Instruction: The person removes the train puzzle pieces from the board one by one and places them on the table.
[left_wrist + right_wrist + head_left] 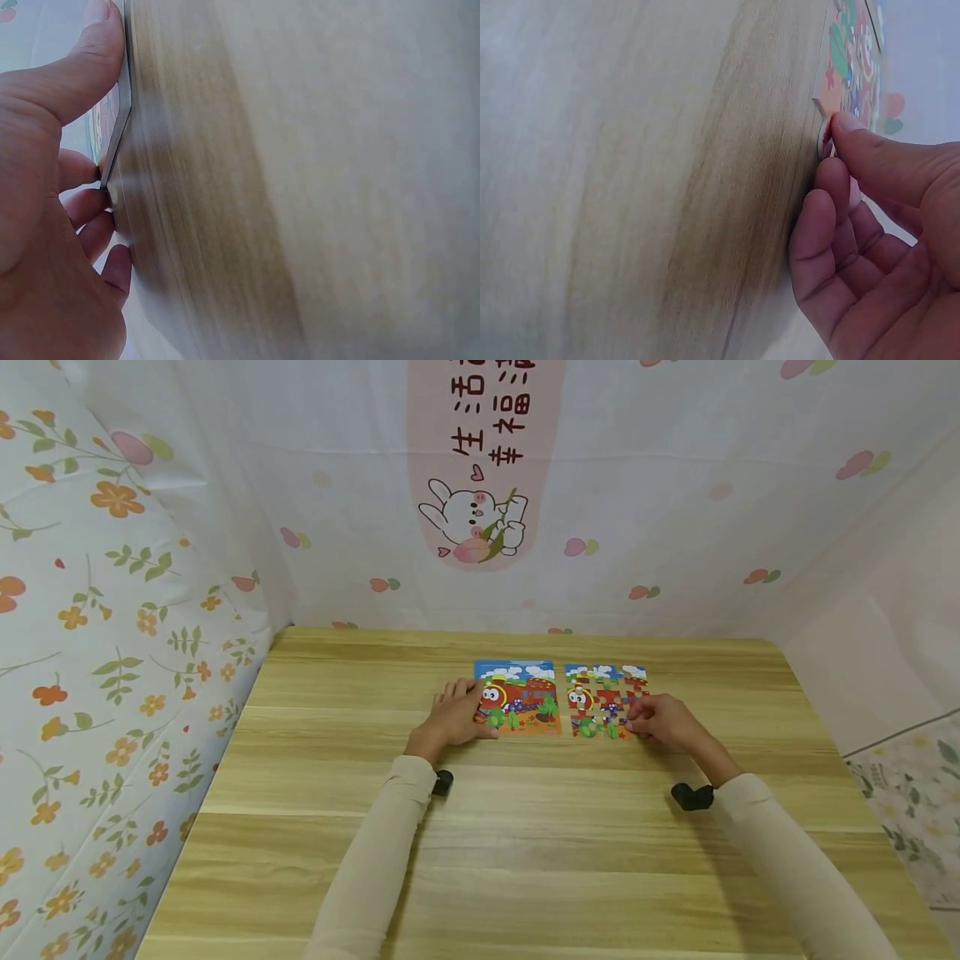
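Note:
Two bright cartoon train pictures lie side by side on the wooden table (525, 843). The left one, a whole picture board (525, 693), has my left hand (453, 714) at its left edge. In the left wrist view the thumb (90, 56) lies along the board's edge, with bent fingertips by the corner. On the right is a partly joined jigsaw puzzle (588, 700), with wood showing through gaps between its pieces. My right hand (663, 720) is at its lower right, pinching a small puzzle piece (825, 139) between thumb and index finger, tilted up near the puzzle's edge.
A white cloth (337, 485) with fruit prints and a rabbit drawing hangs behind the table's far edge. Flowered cloth (135, 610) covers the left side. A black wrist camera (692, 797) sits on the right wrist, another (443, 782) on the left.

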Demonstrator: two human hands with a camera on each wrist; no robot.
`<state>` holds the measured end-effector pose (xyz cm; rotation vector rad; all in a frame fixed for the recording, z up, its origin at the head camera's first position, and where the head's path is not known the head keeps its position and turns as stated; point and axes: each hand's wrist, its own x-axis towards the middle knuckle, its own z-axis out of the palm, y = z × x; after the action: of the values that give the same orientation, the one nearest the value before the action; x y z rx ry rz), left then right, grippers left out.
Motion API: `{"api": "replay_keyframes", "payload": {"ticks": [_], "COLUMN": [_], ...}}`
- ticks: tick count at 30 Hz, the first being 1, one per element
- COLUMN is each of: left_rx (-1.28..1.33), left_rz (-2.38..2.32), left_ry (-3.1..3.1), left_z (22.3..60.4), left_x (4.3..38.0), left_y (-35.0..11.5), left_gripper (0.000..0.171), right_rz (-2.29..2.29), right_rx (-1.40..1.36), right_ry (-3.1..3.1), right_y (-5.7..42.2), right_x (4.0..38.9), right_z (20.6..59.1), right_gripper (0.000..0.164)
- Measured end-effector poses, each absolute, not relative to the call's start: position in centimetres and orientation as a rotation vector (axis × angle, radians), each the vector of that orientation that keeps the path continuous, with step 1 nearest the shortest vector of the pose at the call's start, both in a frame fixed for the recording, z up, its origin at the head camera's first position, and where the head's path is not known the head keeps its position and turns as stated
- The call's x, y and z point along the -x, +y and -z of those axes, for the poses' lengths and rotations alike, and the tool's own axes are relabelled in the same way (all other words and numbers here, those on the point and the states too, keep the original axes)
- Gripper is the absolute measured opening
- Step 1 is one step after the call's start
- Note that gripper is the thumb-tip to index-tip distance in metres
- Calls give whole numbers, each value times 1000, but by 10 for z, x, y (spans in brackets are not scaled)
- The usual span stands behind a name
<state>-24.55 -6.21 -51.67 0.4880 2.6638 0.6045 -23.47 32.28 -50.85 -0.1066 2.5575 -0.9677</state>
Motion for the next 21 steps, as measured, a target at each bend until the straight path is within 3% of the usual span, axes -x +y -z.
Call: {"api": "replay_keyframes", "payload": {"ticks": [21], "left_rx": [-481], "left_rz": [-607], "left_ry": [2663], "left_z": [514], "left_x": [245], "left_y": [-61], "left_gripper": [101], "right_rz": [901], "right_rx": [212], "right_ry": [2697], "right_y": [322], "right_x": [235], "right_z": [514], "right_gripper": [13]}}
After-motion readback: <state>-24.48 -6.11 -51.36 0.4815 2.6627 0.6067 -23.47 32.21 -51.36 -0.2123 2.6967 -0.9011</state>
